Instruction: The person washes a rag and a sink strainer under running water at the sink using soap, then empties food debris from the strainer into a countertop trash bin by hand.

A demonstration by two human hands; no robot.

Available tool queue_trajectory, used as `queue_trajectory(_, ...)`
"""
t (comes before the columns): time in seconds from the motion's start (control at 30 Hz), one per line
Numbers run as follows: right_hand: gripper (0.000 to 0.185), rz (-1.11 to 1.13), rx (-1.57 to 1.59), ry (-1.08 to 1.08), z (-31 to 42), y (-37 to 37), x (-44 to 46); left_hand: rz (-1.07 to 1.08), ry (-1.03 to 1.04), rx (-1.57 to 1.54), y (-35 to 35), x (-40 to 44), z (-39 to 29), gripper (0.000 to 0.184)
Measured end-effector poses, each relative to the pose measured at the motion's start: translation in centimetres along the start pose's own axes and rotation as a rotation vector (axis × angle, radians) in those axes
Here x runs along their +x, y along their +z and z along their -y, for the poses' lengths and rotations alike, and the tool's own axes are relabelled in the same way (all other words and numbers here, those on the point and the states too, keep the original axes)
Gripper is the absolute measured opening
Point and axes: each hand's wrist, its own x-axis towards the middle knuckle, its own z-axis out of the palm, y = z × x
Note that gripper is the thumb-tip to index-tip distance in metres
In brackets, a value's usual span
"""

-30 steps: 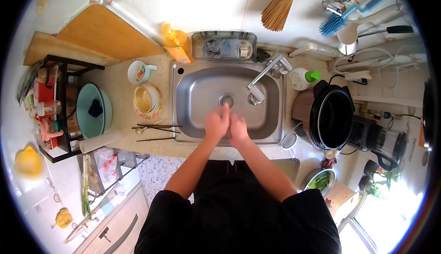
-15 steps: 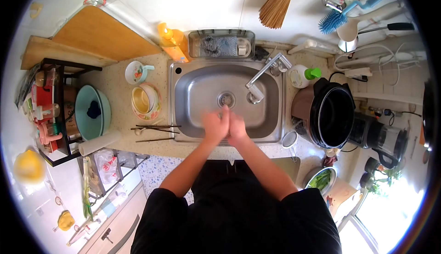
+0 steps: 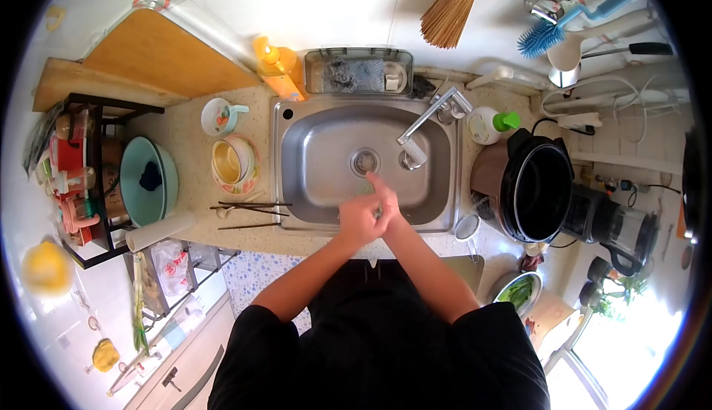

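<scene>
Both my hands meet over the front part of the steel sink [image 3: 304,132], pressed against each other. My left hand [image 3: 357,221] is closed around the side of my right hand, and its fingertips are partly hidden. My right hand [image 3: 386,201] has its fingers stretched forward toward the drain [image 3: 365,162]. No object shows between the palms. The faucet [image 3: 430,124] arches over the sink's right side, and no stream of water is visible below its spout.
Chopsticks [image 3: 252,205] and stacked bowls [image 3: 230,161] lie left of the sink. An orange pump bottle [image 3: 280,69] and a sponge tray [image 3: 358,71] stand behind. At the right are a white bottle with green cap [image 3: 486,124], a small strainer [image 3: 467,226] and a large black pot [image 3: 541,187].
My hands have slid over each other: the right fingers now point out past the left hand, which has shifted slightly toward me. Their motion blur has lessened. The objects around stay put.
</scene>
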Motion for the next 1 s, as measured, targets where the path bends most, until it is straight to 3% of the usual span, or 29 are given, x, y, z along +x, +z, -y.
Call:
queue_trajectory(0.07,0.036,-0.109,0.353,0.095,4.4,5.0,-4.9,0.031,-0.397,0.003,0.0,1.1,2.9,0.035)
queue_trajectory(0.1,0.037,-0.091,0.297,0.113,5.4,5.9,-5.8,0.047,-0.594,0.005,-0.2,1.7,3.9,0.034)
queue_trajectory(0.17,0.041,-0.053,0.183,0.147,6.6,6.7,-6.4,0.08,-0.495,0.072,-0.9,2.1,3.7,0.03)
queue_trajectory(0.23,0.04,0.063,0.125,-0.068,0.4,1.4,-1.4,0.045,-0.31,0.041,-1.1,2.5,2.1,0.03)
queue_trajectory(0.3,0.038,0.078,-0.14,-0.24,-0.8,0.1,-0.9,-0.044,-0.041,-0.092,-0.3,1.3,-1.1,0.034)
queue_trajectory(0.33,0.038,0.037,-0.381,-0.306,-0.5,-0.2,-1.1,-0.007,-0.033,-0.037,-0.2,1.4,-0.7,0.034)
queue_trajectory(0.4,0.038,-0.066,-0.33,-0.186,0.8,0.9,-1.9,0.066,-0.018,0.076,-0.5,1.1,1.0,0.034)
queue_trajectory(0.47,0.041,-0.189,0.258,0.188,6.5,6.5,-5.7,0.056,-0.311,0.051,-0.4,2.2,4.0,0.031)
queue_trajectory(0.5,0.04,-0.161,0.23,0.185,6.5,6.4,-5.6,0.049,-0.454,0.038,-0.6,3.3,4.3,0.029)
queue_trajectory(0.57,0.038,-0.11,0.172,0.183,6.5,6.0,-5.4,-0.002,-0.321,0.04,-0.5,2.9,2.8,0.031)
queue_trajectory(0.63,0.032,-0.032,-0.014,-0.145,0.4,1.4,-1.1,-0.009,-0.184,0.007,-0.3,2.2,1.3,0.032)
queue_trajectory(0.7,0.028,-0.012,-0.1,-0.315,-0.5,0.9,-0.7,0.032,-0.042,-0.063,0.1,1.1,0.5,0.034)
queue_trajectory(0.8,0.026,-0.08,0.019,-0.159,1.0,2.3,-1.8,0.099,-0.182,0.06,0.0,1.0,2.9,0.034)
queue_trajectory(0.87,0.027,-0.148,0.226,0.184,6.4,5.9,-5.1,0.03,-0.3,0.061,-0.5,2.4,4.3,0.033)
queue_trajectory(0.97,0.021,-0.053,0.152,0.14,6.9,6.0,-5.4,0.038,-0.6,-0.032,-0.5,2.5,6.9,0.034)
queue_trajectory(1.0,0.019,-0.032,-0.092,0.025,7.0,5.8,-5.4,0.059,-0.72,-0.079,-0.1,2.1,7.9,0.035)
